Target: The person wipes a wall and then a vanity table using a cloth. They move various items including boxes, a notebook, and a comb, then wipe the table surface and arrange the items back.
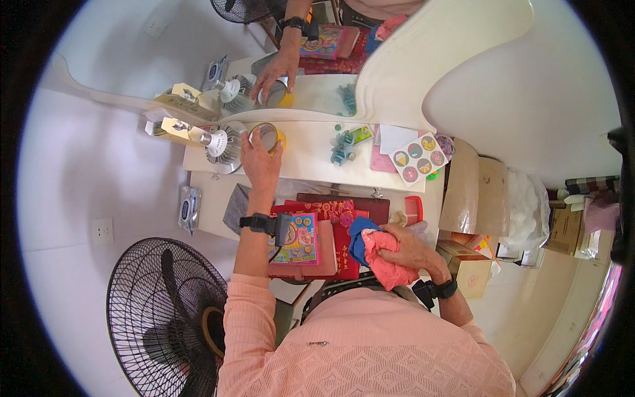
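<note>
My left hand (261,164) reaches over the upper shelf with its fingers around the rim of a roll of yellow tape (281,139). Just left of that hand stands an LED bulb (221,145) with a finned body and a screw base. A crumpled cloth, coral pink and blue (382,250), is bunched in my right hand (409,248), low over the front of the dressing table. Beneath the hands lie red folders (347,248) and a colourful children's booklet (303,238). The mirror (317,89) repeats my left hand and the tape roll.
A teal hair claw clip (341,148) and a sticker sheet (419,159) lie on the shelf's right half. A red comb (413,209) rests below them. At lower left stands a black fan (166,312); cardboard (474,193) leans at the right.
</note>
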Demonstrator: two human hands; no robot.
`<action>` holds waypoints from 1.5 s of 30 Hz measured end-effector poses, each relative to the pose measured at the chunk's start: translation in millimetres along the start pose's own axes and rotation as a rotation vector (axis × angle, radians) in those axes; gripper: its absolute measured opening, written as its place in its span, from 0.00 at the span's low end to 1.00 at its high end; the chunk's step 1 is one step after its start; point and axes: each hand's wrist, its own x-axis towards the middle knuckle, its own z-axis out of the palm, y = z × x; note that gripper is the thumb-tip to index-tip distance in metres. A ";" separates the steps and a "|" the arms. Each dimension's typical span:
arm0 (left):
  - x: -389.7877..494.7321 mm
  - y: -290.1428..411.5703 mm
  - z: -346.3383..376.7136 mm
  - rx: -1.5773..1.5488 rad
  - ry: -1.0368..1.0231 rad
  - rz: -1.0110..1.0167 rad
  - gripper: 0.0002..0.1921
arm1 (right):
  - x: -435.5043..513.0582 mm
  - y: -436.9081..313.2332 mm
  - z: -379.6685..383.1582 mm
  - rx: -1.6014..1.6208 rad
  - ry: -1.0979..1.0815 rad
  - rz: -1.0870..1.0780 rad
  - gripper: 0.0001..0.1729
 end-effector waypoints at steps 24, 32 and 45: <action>-19.2 52.8 14.1 -0.150 -0.021 0.156 0.20 | -7.0 2.3 11.0 -0.004 0.007 0.026 0.34; -26.8 59.6 17.1 -0.117 -0.015 0.163 0.23 | -11.7 11.9 15.0 0.031 0.038 0.028 0.34; -62.7 132.6 27.6 -0.416 -0.229 0.333 0.14 | -11.8 14.9 26.0 -0.101 0.123 -0.043 0.32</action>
